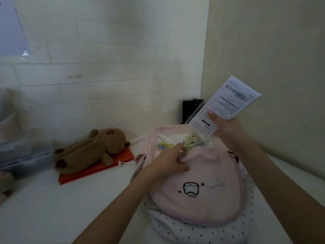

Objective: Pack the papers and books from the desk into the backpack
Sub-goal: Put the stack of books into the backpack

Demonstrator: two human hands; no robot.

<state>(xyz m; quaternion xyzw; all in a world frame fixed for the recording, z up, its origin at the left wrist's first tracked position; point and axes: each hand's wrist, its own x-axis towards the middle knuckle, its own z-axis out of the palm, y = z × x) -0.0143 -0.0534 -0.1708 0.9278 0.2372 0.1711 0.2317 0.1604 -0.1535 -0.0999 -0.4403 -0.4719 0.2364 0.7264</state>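
Observation:
A pink backpack (197,175) with a small black drawing and white dotted trim lies on the white desk (52,208), its top opening facing the wall. My right hand (226,127) grips a white printed booklet (226,104) with a barcode, tilted, its lower end just above the opening. My left hand (168,159) holds the front edge of the opening, fingers curled on the pink fabric by a yellow and blue cord (175,146). What lies inside the backpack is hidden.
A brown plush toy (91,148) lies on an orange-red folder (98,166) left of the backpack. Grey plastic boxes (24,155) stand blurred at the far left. A black object (190,110) stands in the corner behind the backpack. Walls close in at the back and right.

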